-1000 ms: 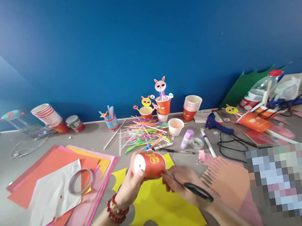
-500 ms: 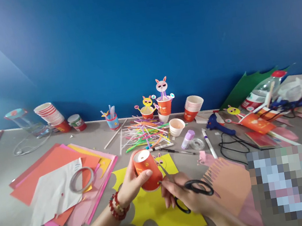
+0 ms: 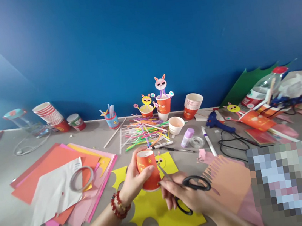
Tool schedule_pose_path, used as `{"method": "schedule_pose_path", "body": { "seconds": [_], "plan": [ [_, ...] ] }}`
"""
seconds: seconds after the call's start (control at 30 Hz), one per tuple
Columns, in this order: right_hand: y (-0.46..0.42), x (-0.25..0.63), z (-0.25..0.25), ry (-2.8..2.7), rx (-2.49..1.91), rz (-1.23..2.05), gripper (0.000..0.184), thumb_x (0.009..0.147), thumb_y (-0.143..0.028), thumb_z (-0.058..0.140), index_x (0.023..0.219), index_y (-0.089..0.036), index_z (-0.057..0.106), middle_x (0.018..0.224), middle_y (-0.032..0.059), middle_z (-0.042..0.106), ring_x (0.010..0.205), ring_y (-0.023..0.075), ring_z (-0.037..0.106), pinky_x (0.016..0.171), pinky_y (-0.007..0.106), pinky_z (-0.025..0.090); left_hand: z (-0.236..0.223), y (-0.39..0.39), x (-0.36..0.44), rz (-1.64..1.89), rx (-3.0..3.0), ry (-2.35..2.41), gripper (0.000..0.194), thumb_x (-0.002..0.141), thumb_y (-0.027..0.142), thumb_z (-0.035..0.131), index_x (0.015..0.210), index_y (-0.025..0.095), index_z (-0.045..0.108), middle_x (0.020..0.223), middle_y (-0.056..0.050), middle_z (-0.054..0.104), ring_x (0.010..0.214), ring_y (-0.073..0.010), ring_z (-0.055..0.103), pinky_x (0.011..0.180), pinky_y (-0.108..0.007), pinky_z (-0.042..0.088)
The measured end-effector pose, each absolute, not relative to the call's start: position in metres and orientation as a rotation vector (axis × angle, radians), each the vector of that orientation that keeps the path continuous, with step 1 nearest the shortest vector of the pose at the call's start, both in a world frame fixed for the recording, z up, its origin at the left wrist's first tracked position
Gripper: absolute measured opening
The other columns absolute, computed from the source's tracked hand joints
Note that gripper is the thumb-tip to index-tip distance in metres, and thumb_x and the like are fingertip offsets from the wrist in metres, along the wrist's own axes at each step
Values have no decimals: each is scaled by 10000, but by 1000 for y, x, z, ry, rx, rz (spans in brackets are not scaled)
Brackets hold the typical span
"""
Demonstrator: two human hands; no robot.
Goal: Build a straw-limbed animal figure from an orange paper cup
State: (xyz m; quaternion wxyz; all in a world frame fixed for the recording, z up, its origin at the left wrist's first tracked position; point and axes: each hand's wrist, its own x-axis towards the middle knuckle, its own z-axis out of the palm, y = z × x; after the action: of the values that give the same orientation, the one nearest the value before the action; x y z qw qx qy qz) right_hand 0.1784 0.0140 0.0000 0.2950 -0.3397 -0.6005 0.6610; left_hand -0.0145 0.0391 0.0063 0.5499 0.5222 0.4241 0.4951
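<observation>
My left hand [image 3: 134,178] is wrapped round an orange paper cup [image 3: 149,172], held upside down with its white base up and a small dark mark on that base. In my right hand [image 3: 181,194] are black-handled scissors [image 3: 198,183], gripped around the blades. One blade points up and left beside the cup, and the other reaches the cup's side low down near its rim. Beneath both hands lies a yellow sheet [image 3: 179,219] with round pieces cut from its edge. A drawn rabbit face [image 3: 160,160] shows at its top.
Coloured straws [image 3: 145,131] are heaped ahead, with rabbit-topped cups [image 3: 163,103] behind them. Layered paper and a tape roll [image 3: 81,178] lie left. Rightward are a glue stick [image 3: 187,137], a marker [image 3: 209,142], a blue glue gun [image 3: 219,122] and its black cord.
The cup has tipped more upright in my left hand, so less of its base shows. My right hand with the scissors has barely moved.
</observation>
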Motion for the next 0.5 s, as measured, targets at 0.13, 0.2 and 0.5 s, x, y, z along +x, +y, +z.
{"method": "schedule_pose_path", "body": {
  "seconds": [0.13,0.2,0.5],
  "plan": [
    [15,182,11,-1885,-918,1549,445,1035,-427,397,745,-173,619,605,4,634,528,122,606,566,218,490,9,43,-16,1059,1234,957,517,831,376,701,1290,221,520,1138,-75,653,921,-217,638,821,-322,526],
    [16,180,15,-2074,-911,1333,450,1035,-359,372,697,-177,606,591,5,630,530,123,604,562,218,463,10,45,-18,1004,1252,924,536,826,375,702,1300,217,510,1167,-75,650,962,-222,631,842,-322,519],
    [21,175,15,-2453,-819,631,365,936,-199,432,583,-192,525,525,2,586,493,129,523,532,269,358,3,48,-25,742,1316,930,586,846,462,680,1347,214,504,1133,-69,656,996,-248,621,884,-377,501]
  ]
}}
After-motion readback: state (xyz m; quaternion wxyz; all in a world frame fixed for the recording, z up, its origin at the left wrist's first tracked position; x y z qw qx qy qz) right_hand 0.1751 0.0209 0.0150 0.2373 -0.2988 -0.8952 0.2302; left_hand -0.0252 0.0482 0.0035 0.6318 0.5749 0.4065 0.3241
